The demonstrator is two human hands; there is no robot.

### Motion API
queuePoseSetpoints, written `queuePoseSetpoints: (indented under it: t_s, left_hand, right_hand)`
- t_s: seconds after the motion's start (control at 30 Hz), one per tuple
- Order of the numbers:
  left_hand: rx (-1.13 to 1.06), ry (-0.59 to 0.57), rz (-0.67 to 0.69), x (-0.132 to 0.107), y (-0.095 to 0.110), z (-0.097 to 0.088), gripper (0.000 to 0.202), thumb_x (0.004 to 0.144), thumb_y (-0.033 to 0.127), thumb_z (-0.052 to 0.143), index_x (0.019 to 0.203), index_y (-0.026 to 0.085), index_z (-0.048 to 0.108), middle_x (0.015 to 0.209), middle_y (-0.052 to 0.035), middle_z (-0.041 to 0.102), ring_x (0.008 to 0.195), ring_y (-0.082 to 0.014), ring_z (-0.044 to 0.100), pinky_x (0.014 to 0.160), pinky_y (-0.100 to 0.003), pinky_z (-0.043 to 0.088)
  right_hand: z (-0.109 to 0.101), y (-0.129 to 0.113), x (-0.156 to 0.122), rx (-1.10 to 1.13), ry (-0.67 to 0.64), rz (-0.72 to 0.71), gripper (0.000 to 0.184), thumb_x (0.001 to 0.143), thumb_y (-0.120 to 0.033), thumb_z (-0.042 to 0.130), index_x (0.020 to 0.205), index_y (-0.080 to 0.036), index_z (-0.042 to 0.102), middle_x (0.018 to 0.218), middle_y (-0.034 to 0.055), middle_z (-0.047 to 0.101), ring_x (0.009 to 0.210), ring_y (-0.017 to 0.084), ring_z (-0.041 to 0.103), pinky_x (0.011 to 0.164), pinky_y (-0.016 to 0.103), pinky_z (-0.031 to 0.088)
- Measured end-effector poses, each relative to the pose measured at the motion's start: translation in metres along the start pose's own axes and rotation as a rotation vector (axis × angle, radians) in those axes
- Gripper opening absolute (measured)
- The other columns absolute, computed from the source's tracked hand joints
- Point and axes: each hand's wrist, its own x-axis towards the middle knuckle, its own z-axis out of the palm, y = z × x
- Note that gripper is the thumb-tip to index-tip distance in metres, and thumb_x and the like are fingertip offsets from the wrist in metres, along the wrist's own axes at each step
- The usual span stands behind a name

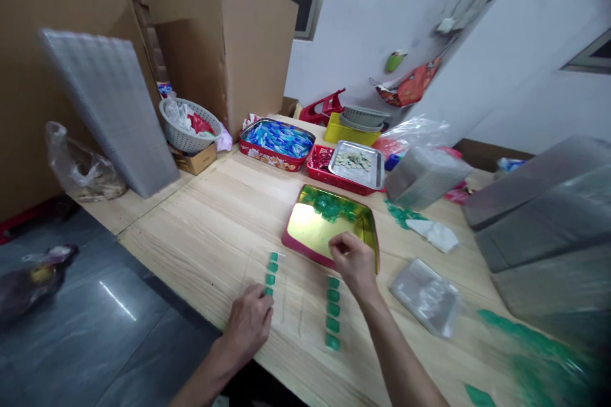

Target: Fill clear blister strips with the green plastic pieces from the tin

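Observation:
My left hand (249,319) is low over the table with its fingers curled together. Its fingertips touch or nearly touch the lowest visible piece in a row of small green squares (270,279), which lies on a clear plastic sheet; whatever the fingers grip is hidden. Over the near edge of a gold-lined tin (310,229) is my right hand (354,264), its fingers closed in a pinch. Anything in that pinch is too small to make out. Loose green pieces (331,206) are heaped at the tin's far side. Between my hands a second row of green squares (333,309) lies on clear plastic.
A stack of clear sleeves (426,297) lies right of my right forearm. Behind the tin are a metal tray (357,164) on a red basket and a tin of blue pieces (279,140). Tall plastic-wrapped stacks (544,241) line the right; the table's edge (167,288) drops off front left.

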Motion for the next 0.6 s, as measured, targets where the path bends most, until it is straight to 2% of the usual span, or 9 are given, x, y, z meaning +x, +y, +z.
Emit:
queuePoseSetpoints:
  t_s: [0.1, 0.17, 0.23, 0.33, 0.4, 0.47, 0.6]
  left_hand:
    - [0.043, 0.0, 0.021, -0.001, 0.0, 0.005, 0.02, 0.082, 0.012, 0.04, 0.073, 0.019, 0.056, 0.085, -0.0045, 0.056, 0.082, -0.0171, 0.052, 0.072, -0.028, 0.041]
    - [0.069, 0.011, 0.026, -0.002, 0.0, 0.009, 0.02, 0.082, 0.011, 0.04, 0.073, 0.019, 0.057, 0.087, -0.0054, 0.057, 0.084, -0.0182, 0.052, 0.073, -0.029, 0.042]
    - [0.08, 0.025, 0.027, -0.003, 0.0, 0.012, 0.02, 0.081, 0.01, 0.041, 0.073, 0.019, 0.057, 0.088, -0.0061, 0.056, 0.084, -0.0189, 0.052, 0.074, -0.031, 0.042]
    - [0.038, 0.039, 0.025, -0.005, 0.0, 0.013, 0.016, 0.079, 0.011, 0.044, 0.075, 0.019, 0.058, 0.088, -0.0059, 0.056, 0.083, -0.0188, 0.052, 0.073, -0.031, 0.043]
    - [-0.015, 0.062, 0.03, -0.006, -0.001, 0.012, 0.01, 0.077, 0.014, 0.05, 0.082, 0.019, 0.058, 0.09, -0.0056, 0.056, 0.085, -0.0194, 0.052, 0.074, -0.031, 0.044]
    - [-0.05, 0.092, 0.033, -0.007, -0.002, 0.011, 0.011, 0.077, 0.015, 0.051, 0.086, 0.019, 0.056, 0.091, -0.0055, 0.056, 0.087, -0.0197, 0.052, 0.075, -0.031, 0.044]
    - [-0.023, 0.11, 0.012, -0.009, -0.002, 0.01, 0.016, 0.08, 0.01, 0.041, 0.078, 0.019, 0.054, 0.083, -0.0049, 0.056, 0.08, -0.018, 0.053, 0.07, -0.03, 0.043]
  right_hand:
    - [-0.003, 0.014, 0.012, -0.234, -0.075, -0.075, 0.02, 0.071, -0.011, 0.047, 0.065, -0.017, 0.064, 0.086, 0.0099, 0.067, 0.075, 0.021, 0.06, 0.066, 0.033, 0.046]
    - [0.002, 0.009, 0.004, -0.271, -0.078, -0.135, 0.021, 0.077, -0.014, 0.047, 0.072, -0.016, 0.067, 0.095, 0.0134, 0.065, 0.084, 0.025, 0.059, 0.071, 0.037, 0.046]
    - [0.012, -0.007, -0.012, -0.138, -0.136, -0.237, 0.021, 0.082, -0.016, 0.045, 0.08, -0.016, 0.067, 0.094, 0.0126, 0.064, 0.086, 0.023, 0.058, 0.073, 0.034, 0.047]
    - [0.031, -0.041, -0.038, 0.097, -0.447, -0.396, 0.022, 0.084, -0.011, 0.044, 0.081, -0.018, 0.065, 0.087, 0.0065, 0.063, 0.081, 0.016, 0.059, 0.071, 0.025, 0.046]
    - [0.045, -0.057, -0.049, 0.088, -0.607, -0.432, 0.02, 0.081, -0.007, 0.048, 0.074, -0.018, 0.063, 0.081, 0.0038, 0.062, 0.074, 0.014, 0.058, 0.065, 0.021, 0.044]
    - [0.056, -0.065, -0.053, 0.017, -0.657, -0.421, 0.019, 0.078, -0.006, 0.05, 0.067, -0.017, 0.061, 0.077, 0.0027, 0.061, 0.067, 0.013, 0.057, 0.059, 0.021, 0.04]
    - [0.067, -0.065, -0.052, -0.078, -0.676, -0.402, 0.02, 0.077, -0.004, 0.049, 0.064, -0.015, 0.059, 0.074, 0.0027, 0.059, 0.063, 0.012, 0.054, 0.055, 0.02, 0.036]
